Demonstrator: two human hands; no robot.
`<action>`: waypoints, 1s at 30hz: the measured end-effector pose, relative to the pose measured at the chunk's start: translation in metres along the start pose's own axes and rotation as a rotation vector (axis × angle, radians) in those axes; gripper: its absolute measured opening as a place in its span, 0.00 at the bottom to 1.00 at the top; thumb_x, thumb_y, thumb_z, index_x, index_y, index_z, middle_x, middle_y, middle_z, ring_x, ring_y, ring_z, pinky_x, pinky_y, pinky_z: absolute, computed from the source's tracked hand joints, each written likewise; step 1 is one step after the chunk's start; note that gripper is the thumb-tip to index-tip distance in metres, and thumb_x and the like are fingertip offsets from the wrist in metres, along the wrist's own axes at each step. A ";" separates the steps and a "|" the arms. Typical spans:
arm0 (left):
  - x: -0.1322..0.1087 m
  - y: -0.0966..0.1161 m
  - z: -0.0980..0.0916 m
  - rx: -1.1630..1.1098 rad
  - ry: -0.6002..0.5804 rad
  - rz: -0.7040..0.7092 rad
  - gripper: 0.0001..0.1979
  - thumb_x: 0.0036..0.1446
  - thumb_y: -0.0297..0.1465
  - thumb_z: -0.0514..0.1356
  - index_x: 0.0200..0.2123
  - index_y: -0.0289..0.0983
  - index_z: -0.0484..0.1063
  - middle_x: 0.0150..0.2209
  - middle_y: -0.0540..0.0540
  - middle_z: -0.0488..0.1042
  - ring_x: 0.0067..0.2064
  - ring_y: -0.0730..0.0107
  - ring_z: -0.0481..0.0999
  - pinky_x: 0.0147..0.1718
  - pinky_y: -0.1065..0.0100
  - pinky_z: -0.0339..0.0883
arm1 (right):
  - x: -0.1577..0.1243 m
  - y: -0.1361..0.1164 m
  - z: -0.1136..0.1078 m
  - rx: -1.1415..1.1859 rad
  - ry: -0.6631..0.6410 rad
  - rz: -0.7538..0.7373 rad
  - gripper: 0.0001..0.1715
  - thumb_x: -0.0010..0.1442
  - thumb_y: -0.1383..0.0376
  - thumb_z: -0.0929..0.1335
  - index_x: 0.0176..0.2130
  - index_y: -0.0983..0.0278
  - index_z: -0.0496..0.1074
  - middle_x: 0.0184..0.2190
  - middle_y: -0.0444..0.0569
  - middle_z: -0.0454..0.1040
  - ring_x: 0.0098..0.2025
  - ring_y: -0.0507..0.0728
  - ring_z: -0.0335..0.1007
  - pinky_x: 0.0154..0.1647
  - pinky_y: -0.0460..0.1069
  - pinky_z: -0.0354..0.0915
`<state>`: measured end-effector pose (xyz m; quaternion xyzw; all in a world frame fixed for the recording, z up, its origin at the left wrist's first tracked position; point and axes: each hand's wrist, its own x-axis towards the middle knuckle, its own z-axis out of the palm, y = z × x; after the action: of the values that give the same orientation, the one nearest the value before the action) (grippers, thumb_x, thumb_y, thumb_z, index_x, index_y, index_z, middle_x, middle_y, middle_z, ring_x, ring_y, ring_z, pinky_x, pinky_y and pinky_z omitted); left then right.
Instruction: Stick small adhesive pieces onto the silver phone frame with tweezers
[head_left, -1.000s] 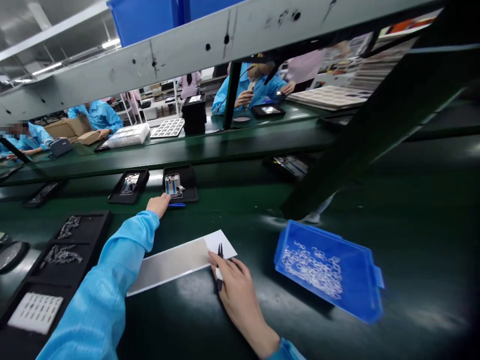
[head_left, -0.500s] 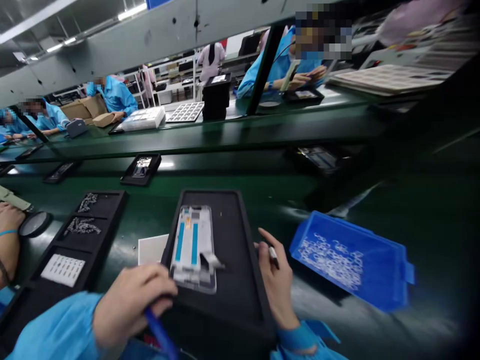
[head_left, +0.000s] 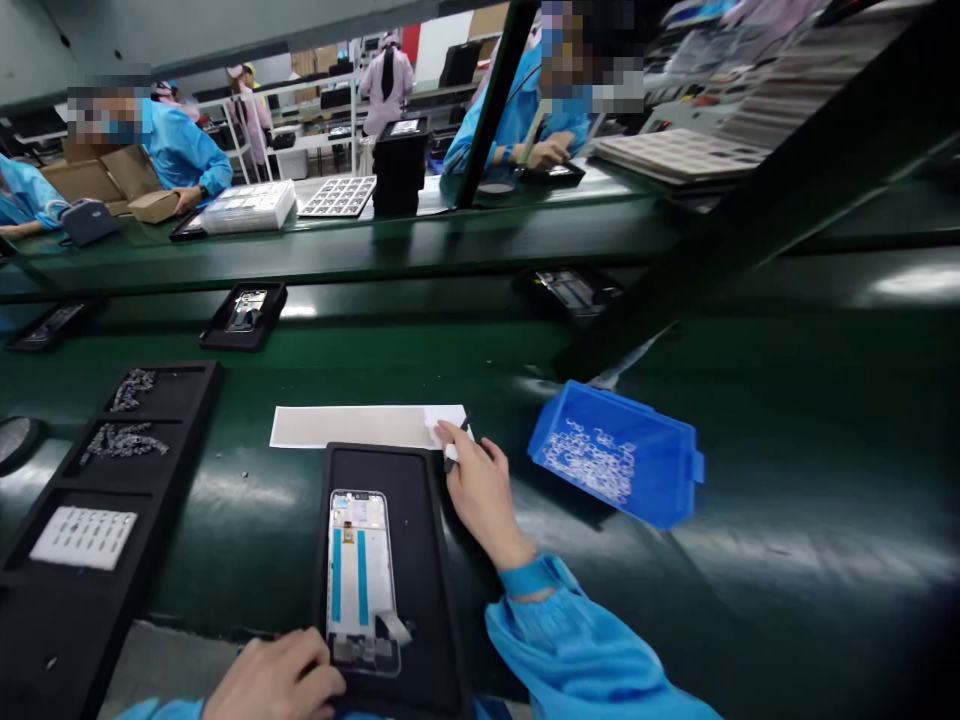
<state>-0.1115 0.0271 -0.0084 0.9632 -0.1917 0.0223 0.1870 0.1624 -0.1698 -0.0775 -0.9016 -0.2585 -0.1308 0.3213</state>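
A black foam tray (head_left: 420, 600) lies in front of me with an opened phone body (head_left: 362, 590) in its left half. The phone has two blue strips and a loose grey flap at its lower end. My left hand (head_left: 281, 680) is curled at the tray's lower left edge; whatever its fingers hold is hidden. Beyond the tray, my right hand (head_left: 480, 490) is at the right end of a long white-bordered strip of sheet (head_left: 352, 427). Its fingers are closed around a slim black-and-white tool (head_left: 451, 458), only partly visible.
A blue bin (head_left: 660, 470) of small white pieces stands to the right. On the left is a compartmented black tray (head_left: 142, 490) with dark small parts and a white sheet. Other phone trays (head_left: 244, 315) lie farther back. Co-workers sit across the line, beyond a slanted post (head_left: 750, 210).
My right hand has moved from the tray's right side to the strip's right end. The tray sits lower in view, uncovering the strip. The blue tool in my left hand no longer shows.
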 end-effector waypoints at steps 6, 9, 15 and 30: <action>0.036 -0.026 0.000 -0.160 0.186 -0.202 0.10 0.68 0.35 0.53 0.47 0.43 0.73 0.38 0.48 0.74 0.33 0.75 0.78 0.31 0.77 0.69 | -0.002 -0.022 -0.011 0.059 0.127 -0.040 0.24 0.62 0.74 0.57 0.53 0.62 0.69 0.49 0.52 0.78 0.55 0.60 0.72 0.63 0.64 0.55; 0.057 -0.055 -0.008 -0.092 0.352 -0.396 0.12 0.67 0.34 0.53 0.47 0.43 0.76 0.41 0.46 0.75 0.36 0.71 0.78 0.36 0.75 0.70 | -0.007 -0.046 -0.020 0.232 0.102 -0.099 0.13 0.67 0.66 0.62 0.49 0.61 0.71 0.42 0.51 0.80 0.46 0.60 0.76 0.53 0.58 0.67; 0.047 -0.120 -0.033 0.004 0.585 -0.803 0.15 0.62 0.39 0.55 0.43 0.40 0.78 0.41 0.43 0.76 0.43 0.60 0.77 0.44 0.67 0.69 | -0.020 -0.079 -0.012 0.443 -0.332 -0.179 0.18 0.65 0.69 0.63 0.52 0.59 0.72 0.41 0.50 0.80 0.43 0.59 0.76 0.41 0.52 0.74; 0.033 -0.125 -0.029 -0.125 0.573 -0.927 0.10 0.55 0.40 0.61 0.35 0.41 0.78 0.38 0.46 0.76 0.39 0.62 0.76 0.37 0.69 0.67 | -0.017 -0.074 -0.016 0.449 -0.349 -0.105 0.19 0.66 0.64 0.65 0.56 0.57 0.68 0.44 0.49 0.80 0.46 0.62 0.76 0.43 0.56 0.73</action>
<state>-0.0326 0.1326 -0.0219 0.8892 0.3103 0.1877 0.2790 0.1063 -0.1380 -0.0339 -0.8020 -0.3789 0.0706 0.4564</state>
